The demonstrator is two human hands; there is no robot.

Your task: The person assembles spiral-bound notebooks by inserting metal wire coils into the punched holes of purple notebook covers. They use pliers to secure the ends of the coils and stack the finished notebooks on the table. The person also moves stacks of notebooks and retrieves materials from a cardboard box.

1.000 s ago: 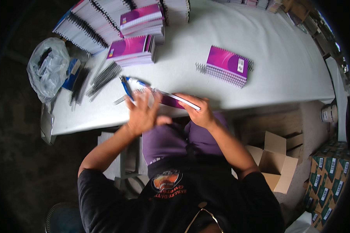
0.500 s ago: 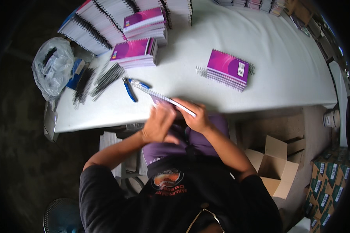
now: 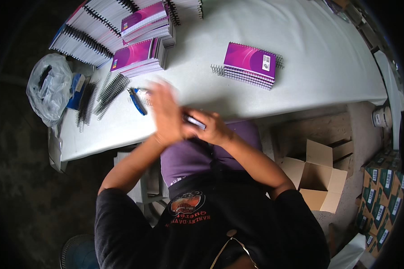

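My right hand is closed around a small notebook near the table's front edge, above my lap. Most of the notebook is hidden behind my hands. My left hand is raised across the notebook's left end, its fingers stretched out and smeared by motion. Beside it on the table lie blue-handled pliers and a loose wire coil. Further left are several dark spiral coils.
Purple spiral notebooks are stacked at centre right. Other purple stacks stand at the back left, beside bound books. A plastic bag hangs at the table's left end. An open cardboard box sits on the floor at right.
My left hand has swung up and left over the notebook, its fingers now extended. The notebook's coil end is now hidden behind it. The whole view has shifted slightly.
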